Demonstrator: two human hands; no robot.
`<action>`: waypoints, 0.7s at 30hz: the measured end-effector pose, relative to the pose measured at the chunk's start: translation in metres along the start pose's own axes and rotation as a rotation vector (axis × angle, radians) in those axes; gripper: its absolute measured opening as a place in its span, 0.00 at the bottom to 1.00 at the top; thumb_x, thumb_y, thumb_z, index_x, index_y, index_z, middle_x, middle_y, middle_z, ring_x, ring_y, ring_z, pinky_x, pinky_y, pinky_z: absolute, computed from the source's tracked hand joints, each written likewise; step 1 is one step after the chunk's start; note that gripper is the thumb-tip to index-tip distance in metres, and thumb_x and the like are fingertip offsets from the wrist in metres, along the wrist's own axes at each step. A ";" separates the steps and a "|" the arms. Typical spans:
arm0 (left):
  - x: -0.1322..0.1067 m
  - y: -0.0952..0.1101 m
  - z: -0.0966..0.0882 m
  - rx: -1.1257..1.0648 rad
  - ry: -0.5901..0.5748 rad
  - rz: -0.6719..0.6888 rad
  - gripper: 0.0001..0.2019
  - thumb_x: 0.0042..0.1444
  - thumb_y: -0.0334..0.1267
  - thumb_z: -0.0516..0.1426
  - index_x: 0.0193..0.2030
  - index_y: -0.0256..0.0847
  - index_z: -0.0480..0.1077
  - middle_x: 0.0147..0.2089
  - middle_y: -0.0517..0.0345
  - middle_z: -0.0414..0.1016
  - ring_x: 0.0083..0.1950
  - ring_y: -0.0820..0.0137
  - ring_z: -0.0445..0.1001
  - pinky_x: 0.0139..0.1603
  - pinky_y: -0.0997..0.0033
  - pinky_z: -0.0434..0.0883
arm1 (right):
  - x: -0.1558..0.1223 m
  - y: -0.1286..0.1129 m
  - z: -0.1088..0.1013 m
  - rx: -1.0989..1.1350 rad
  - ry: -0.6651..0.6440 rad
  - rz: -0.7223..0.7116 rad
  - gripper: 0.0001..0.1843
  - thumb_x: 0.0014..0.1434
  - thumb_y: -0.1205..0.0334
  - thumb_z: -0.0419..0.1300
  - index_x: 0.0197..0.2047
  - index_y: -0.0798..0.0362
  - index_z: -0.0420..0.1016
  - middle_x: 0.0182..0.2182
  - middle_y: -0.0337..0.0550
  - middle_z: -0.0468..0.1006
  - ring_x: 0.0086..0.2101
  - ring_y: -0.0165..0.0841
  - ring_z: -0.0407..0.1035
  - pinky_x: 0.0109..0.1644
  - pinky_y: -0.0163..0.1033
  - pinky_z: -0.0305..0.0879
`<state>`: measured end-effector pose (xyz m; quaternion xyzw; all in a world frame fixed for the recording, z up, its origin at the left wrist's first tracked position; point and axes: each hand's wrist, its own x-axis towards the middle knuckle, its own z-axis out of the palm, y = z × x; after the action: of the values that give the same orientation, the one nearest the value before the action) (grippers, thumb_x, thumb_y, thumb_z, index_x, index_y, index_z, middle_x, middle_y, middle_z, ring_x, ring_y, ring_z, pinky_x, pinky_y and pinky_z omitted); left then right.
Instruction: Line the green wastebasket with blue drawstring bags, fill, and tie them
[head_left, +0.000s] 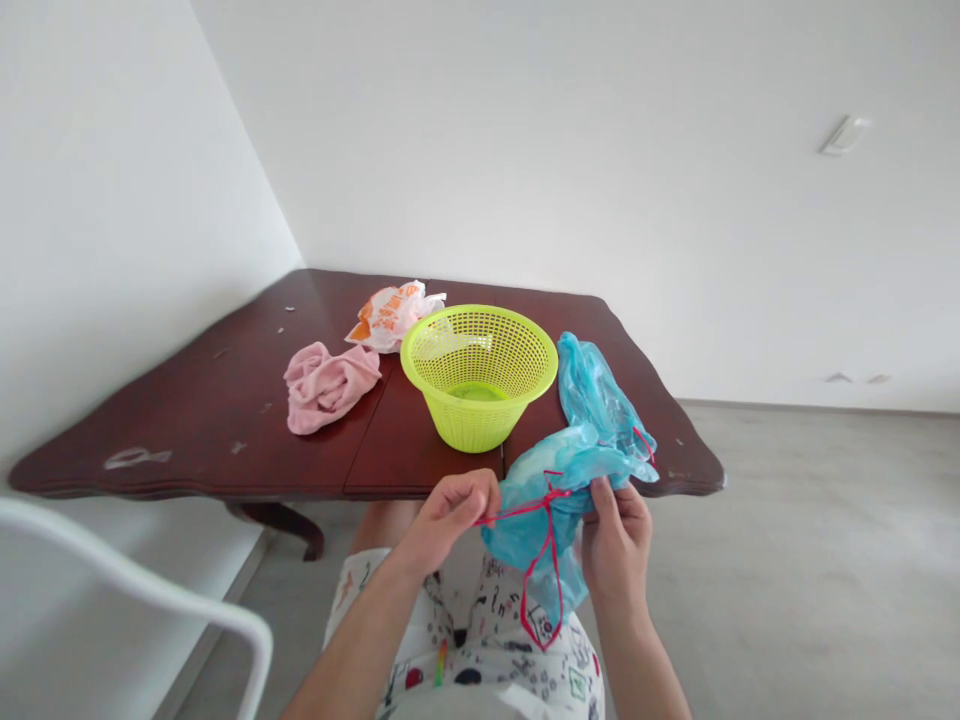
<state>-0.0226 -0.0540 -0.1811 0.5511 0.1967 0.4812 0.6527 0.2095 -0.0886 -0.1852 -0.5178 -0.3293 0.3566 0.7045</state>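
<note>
Head view: left (450, 518) and right (616, 540) hands closed on red string (517, 512) and blue plastic bag (532, 545), lime-green basket (469, 430), pink cloth (330, 388) beyond.

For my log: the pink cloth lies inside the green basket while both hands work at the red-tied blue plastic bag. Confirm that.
No: the head view shows the pink cloth on the table, left of the green basket, not inside it.

Blue plastic bag (551, 520), red string (521, 510)
</note>
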 end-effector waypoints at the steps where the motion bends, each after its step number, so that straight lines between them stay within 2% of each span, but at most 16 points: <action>1: -0.002 0.001 -0.001 -0.051 0.009 0.030 0.38 0.77 0.69 0.63 0.26 0.43 0.59 0.31 0.58 0.66 0.34 0.69 0.62 0.38 0.66 0.59 | 0.000 -0.001 0.001 0.015 0.000 0.011 0.27 0.66 0.32 0.80 0.41 0.50 0.88 0.33 0.41 0.86 0.31 0.34 0.74 0.38 0.38 0.73; 3: -0.005 0.002 -0.004 -0.131 0.023 0.032 0.38 0.76 0.71 0.62 0.27 0.44 0.58 0.25 0.63 0.58 0.30 0.70 0.55 0.35 0.66 0.56 | 0.000 -0.001 0.002 0.033 -0.014 0.011 0.26 0.66 0.33 0.80 0.41 0.49 0.87 0.31 0.38 0.84 0.30 0.34 0.74 0.38 0.38 0.72; 6: -0.008 0.006 -0.006 -0.040 0.005 -0.122 0.34 0.72 0.74 0.66 0.34 0.44 0.68 0.26 0.69 0.54 0.28 0.73 0.47 0.32 0.68 0.49 | -0.001 -0.001 0.004 0.080 0.013 0.014 0.26 0.67 0.33 0.80 0.40 0.49 0.85 0.31 0.37 0.84 0.30 0.33 0.74 0.38 0.38 0.72; 8: -0.007 0.010 -0.006 0.163 -0.002 -0.241 0.29 0.69 0.70 0.71 0.43 0.43 0.75 0.29 0.70 0.55 0.29 0.73 0.49 0.32 0.69 0.49 | -0.002 0.001 0.004 0.114 0.042 0.036 0.26 0.66 0.34 0.81 0.40 0.49 0.85 0.33 0.38 0.86 0.30 0.33 0.74 0.37 0.37 0.71; 10: -0.007 0.013 -0.005 0.301 0.038 -0.304 0.25 0.70 0.63 0.74 0.53 0.43 0.78 0.32 0.70 0.55 0.31 0.72 0.52 0.33 0.70 0.52 | -0.002 0.001 0.004 0.142 0.056 0.059 0.26 0.65 0.36 0.82 0.39 0.49 0.85 0.32 0.37 0.85 0.30 0.32 0.73 0.36 0.36 0.69; 11: -0.007 0.014 -0.004 0.317 0.064 -0.308 0.23 0.72 0.61 0.73 0.55 0.44 0.78 0.32 0.70 0.55 0.32 0.72 0.53 0.33 0.71 0.53 | -0.002 0.001 0.004 0.155 0.058 0.066 0.26 0.65 0.36 0.83 0.39 0.49 0.84 0.32 0.37 0.85 0.30 0.31 0.73 0.36 0.36 0.69; 12: -0.008 0.014 -0.005 0.304 0.086 -0.294 0.22 0.75 0.60 0.71 0.55 0.44 0.78 0.33 0.69 0.56 0.32 0.72 0.55 0.34 0.71 0.54 | -0.002 0.000 0.004 0.171 0.062 0.068 0.25 0.65 0.37 0.83 0.38 0.49 0.84 0.31 0.36 0.85 0.30 0.31 0.73 0.36 0.35 0.69; 15: -0.012 0.010 -0.008 0.168 0.099 -0.158 0.21 0.78 0.57 0.67 0.42 0.42 0.76 0.36 0.61 0.64 0.35 0.70 0.60 0.35 0.70 0.58 | 0.002 -0.003 0.005 0.241 0.109 0.075 0.25 0.63 0.38 0.84 0.39 0.49 0.83 0.34 0.36 0.87 0.31 0.30 0.75 0.38 0.35 0.73; 19: -0.019 0.010 -0.014 -0.244 0.103 0.125 0.21 0.78 0.54 0.66 0.38 0.44 0.68 0.41 0.57 0.66 0.42 0.66 0.68 0.45 0.68 0.71 | 0.010 -0.010 0.007 0.340 0.221 0.153 0.26 0.55 0.41 0.88 0.43 0.49 0.86 0.35 0.34 0.89 0.30 0.30 0.78 0.37 0.34 0.76; 21: -0.021 0.014 -0.017 -0.389 0.084 0.206 0.24 0.77 0.52 0.64 0.34 0.43 0.63 0.41 0.56 0.65 0.44 0.64 0.69 0.48 0.65 0.74 | 0.012 -0.013 0.008 0.355 0.236 0.198 0.28 0.53 0.41 0.89 0.46 0.49 0.87 0.37 0.36 0.90 0.32 0.32 0.81 0.38 0.35 0.79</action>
<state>-0.0514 -0.0635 -0.1799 0.4114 0.0696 0.5969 0.6853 0.2113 -0.0768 -0.1693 -0.4537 -0.1243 0.4132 0.7797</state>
